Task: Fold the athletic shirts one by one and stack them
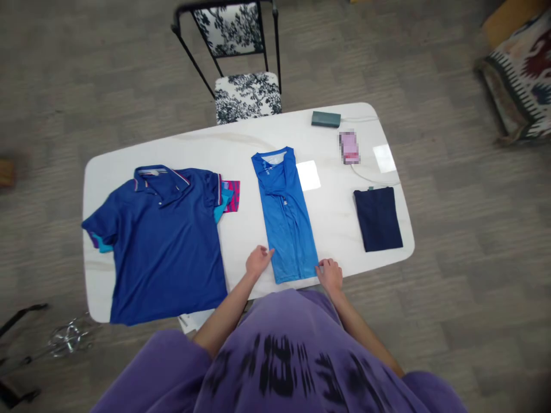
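In the head view a bright blue short shirt [289,223], its sides folded inward into a long narrow strip, lies flat in front of me with its collar at the far end. My left hand [258,261] is at the strip's left edge, fingers curled and thumb at the cloth. At the near right corner my right hand [329,275] is closed with its fingertips on the edge. To the left a dark blue polo shirt [167,246] lies spread out. Turquoise cloth [222,205] and pink patterned cloth [233,196] peek out beneath its sleeve.
The white table [245,223] has rounded corners. A folded navy garment [379,219] lies at the right, with a blurred pink phone-like item [349,148] and a dark green box [326,119] with a cable beyond it. A patterned chair [248,97] stands at the far side.
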Available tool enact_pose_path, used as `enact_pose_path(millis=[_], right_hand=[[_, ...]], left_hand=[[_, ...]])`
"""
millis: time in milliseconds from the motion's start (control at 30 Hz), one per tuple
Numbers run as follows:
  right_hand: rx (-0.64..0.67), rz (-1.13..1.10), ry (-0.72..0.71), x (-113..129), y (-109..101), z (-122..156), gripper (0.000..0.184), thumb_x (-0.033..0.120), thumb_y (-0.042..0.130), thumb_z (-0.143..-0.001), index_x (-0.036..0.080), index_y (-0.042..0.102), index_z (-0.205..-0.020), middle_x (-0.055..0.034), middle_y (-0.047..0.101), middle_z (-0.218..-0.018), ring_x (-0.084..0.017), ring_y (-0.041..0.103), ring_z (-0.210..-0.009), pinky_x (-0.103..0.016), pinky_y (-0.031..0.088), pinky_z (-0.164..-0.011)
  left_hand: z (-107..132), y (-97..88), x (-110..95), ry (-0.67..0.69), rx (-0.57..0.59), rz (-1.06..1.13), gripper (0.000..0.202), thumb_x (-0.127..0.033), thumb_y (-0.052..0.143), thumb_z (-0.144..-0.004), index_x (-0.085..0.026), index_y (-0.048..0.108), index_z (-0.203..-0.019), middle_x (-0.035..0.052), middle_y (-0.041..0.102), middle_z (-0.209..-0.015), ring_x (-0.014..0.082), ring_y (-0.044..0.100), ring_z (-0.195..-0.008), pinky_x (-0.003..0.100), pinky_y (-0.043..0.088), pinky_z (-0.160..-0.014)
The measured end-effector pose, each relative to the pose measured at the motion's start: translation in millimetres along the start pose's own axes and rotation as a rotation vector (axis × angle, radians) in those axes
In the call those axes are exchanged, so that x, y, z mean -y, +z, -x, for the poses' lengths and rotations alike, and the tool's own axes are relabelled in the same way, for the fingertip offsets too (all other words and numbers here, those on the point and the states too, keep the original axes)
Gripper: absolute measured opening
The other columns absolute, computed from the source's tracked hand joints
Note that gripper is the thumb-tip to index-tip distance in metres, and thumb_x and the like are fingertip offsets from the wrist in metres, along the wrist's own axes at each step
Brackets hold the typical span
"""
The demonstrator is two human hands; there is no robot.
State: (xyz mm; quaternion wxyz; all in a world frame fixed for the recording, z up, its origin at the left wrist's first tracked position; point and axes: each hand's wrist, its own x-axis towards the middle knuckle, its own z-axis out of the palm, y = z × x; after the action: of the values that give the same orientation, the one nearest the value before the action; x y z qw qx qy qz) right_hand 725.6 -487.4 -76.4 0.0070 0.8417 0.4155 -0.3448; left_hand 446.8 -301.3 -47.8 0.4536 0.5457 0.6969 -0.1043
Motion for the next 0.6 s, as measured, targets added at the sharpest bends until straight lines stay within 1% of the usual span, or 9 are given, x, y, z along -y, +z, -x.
enact_pose_path(millis=[67,133,200,267,333,400,500,533,600], right_hand=[[0.034,-0.033,-0.066,0.9,-7.0,6.9,0.009,0.035,0.066,-0.097,0.031,0.058,-0.094,-0.0108,0.074,-0.112,-0.039,0.072,-0.125,-0.051,0.054,-0.107],[0.072,-0.078,-0.117,1.1,-13.8,15.9,0.012,0.034,0.066,-0.093,0.031,0.054,-0.092,-0.0069,0.073,-0.098,-0.038,0.076,-0.113,-0.049,0.056,-0.101],[0.108,-0.133,-0.154,0.4,-21.0,24.9,0.015,0.033,0.065,-0.089,0.032,0.051,-0.093,-0.0026,0.070,-0.089,-0.034,0.078,-0.097,-0.046,0.058,-0.091],[0.135,-0.200,-0.196,-1.0,-28.5,32.9,0.016,0.034,0.062,-0.085,0.034,0.051,-0.095,0.0000,0.069,-0.088,-0.032,0.078,-0.090,-0.044,0.060,-0.084],[0.146,-0.271,-0.246,-2.4,-36.1,40.1,0.018,0.036,0.058,-0.083,0.036,0.052,-0.100,0.0006,0.071,-0.091,-0.032,0.079,-0.091,-0.043,0.062,-0.082],[0.143,-0.333,-0.292,-3.1,-43.5,47.9,0.023,0.039,0.055,-0.082,0.037,0.055,-0.105,0.0003,0.071,-0.092,-0.032,0.080,-0.091,-0.046,0.065,-0.083],[0.117,-0.404,-0.349,-2.6,-52.4,63.4,0.028,0.042,0.052,-0.081,0.039,0.059,-0.108,-0.0029,0.074,-0.097,-0.035,0.080,-0.095,-0.053,0.067,-0.090],[0.105,-0.422,-0.365,-2.5,-54.3,70.1,0.027,0.043,0.052,-0.081,0.039,0.061,-0.106,-0.0044,0.076,-0.102,-0.036,0.081,-0.100,-0.056,0.066,-0.094],[0.089,-0.449,-0.387,-3.7,-55.7,86.4,0.025,0.043,0.054,-0.080,0.040,0.063,-0.102,-0.0065,0.078,-0.110,-0.038,0.081,-0.105,-0.060,0.066,-0.100]], left_hand=[[41.3,25.3,13.0,-0.014,0.029,0.025,0.029,-0.054,0.078,-0.096,-0.030,0.062,-0.090,0.0132,0.077,-0.108,0.0362,0.078,-0.115,0.046,0.052,-0.095],[71.6,46.0,18.5,-0.028,0.028,0.055,0.032,-0.052,0.079,-0.092,-0.031,0.057,-0.080,0.0124,0.072,-0.105,0.0371,0.077,-0.116,0.047,0.049,-0.094],[92.6,61.5,20.4,-0.044,0.015,0.098,0.035,-0.049,0.079,-0.089,-0.031,0.051,-0.076,0.0105,0.067,-0.098,0.0373,0.076,-0.117,0.048,0.047,-0.094],[107.4,73.0,22.0,-0.053,0.006,0.158,0.037,-0.047,0.078,-0.087,-0.032,0.046,-0.076,0.0075,0.062,-0.090,0.0366,0.076,-0.113,0.048,0.046,-0.094],[119.4,80.8,24.9,-0.050,-0.004,0.235,0.038,-0.047,0.077,-0.085,-0.033,0.042,-0.078,0.0044,0.059,-0.084,0.0350,0.076,-0.110,0.047,0.046,-0.094],[131.1,84.9,29.7,-0.040,-0.011,0.325,0.040,-0.049,0.077,-0.082,-0.034,0.040,-0.082,0.0016,0.057,-0.081,0.0326,0.076,-0.105,0.046,0.048,-0.093],[150.3,84.3,41.3,0.005,0.003,0.479,0.042,-0.056,0.076,-0.079,-0.034,0.041,-0.089,-0.0012,0.057,-0.079,0.0292,0.077,-0.093,0.043,0.051,-0.090],[157.0,83.2,46.6,0.032,0.022,0.531,0.044,-0.060,0.076,-0.078,-0.035,0.043,-0.091,-0.0018,0.057,-0.079,0.0286,0.077,-0.091,0.043,0.052,-0.090],[170.7,81.1,59.7,0.107,0.115,0.637,0.046,-0.067,0.077,-0.076,-0.036,0.049,-0.095,-0.0020,0.057,-0.078,0.0286,0.078,-0.092,0.042,0.055,-0.091]])
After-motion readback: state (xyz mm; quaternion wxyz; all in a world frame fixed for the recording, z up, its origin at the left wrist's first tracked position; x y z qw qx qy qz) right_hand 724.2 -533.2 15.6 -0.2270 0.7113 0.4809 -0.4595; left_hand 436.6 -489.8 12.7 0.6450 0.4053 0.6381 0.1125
